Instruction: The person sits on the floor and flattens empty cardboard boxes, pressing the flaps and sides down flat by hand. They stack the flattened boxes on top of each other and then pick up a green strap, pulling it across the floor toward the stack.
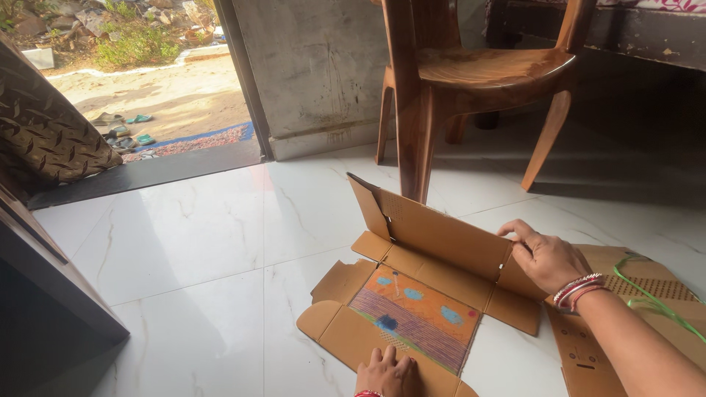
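A flattened box [412, 294] is lying on the floor [206, 257] at lower centre of the frame, one flap [434, 231] standing up along its far edge. A drawing [415, 315] is lying on the box's middle panel. The right hand [544, 257] is gripping the flap's right end; the left hand [388, 373] is pressing on the near edge, at the bottom of the frame. A second cardboard sheet [632, 309] is lying at lower right, under the right forearm. A chair [471, 81] is standing behind the box, upper centre. A doorway [147, 81] is opening at upper left.
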